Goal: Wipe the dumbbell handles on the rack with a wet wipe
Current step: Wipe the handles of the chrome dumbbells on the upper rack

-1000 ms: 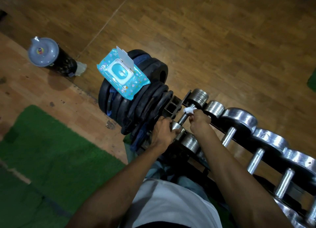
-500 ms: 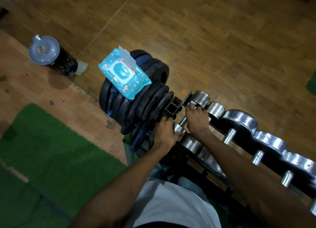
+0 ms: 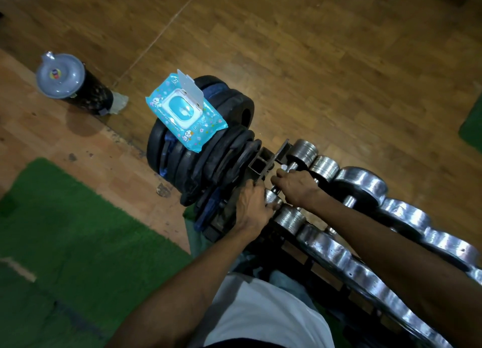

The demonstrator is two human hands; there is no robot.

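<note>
I judge I'm at the very start: I'm working the first dumbbell point(image 3: 292, 170) at the end of the rack point(image 3: 263, 165), and every handle to the right of my hands is left to do. Far to the left of my hands one black bottle with a grey lid point(image 3: 58, 80) stands on the floor, and below it lies one green mat point(image 3: 78, 243). Nearer, just left of my hands, one blue wipe pack point(image 3: 186, 116) with its flap up lies on a stack of black weight plates point(image 3: 208, 159); I can't count the plates reliably where they overlap in the dark. My left hand point(image 3: 254, 208) is curled round the near head of the first dumbbell, steadying it. My right hand point(image 3: 296, 184) is closed round that dumbbell's handle, with one wet wipe point(image 3: 283, 167) under the fingers, only a white corner poking out toward the far head. To the right of my hands the row runs on: I count about six dumbbells in all by their far heads, though the frame edge and my forearm cover some, so there may be more. One wipe in use, one handle under way, roughly five untouched as far as I can judge.
</note>
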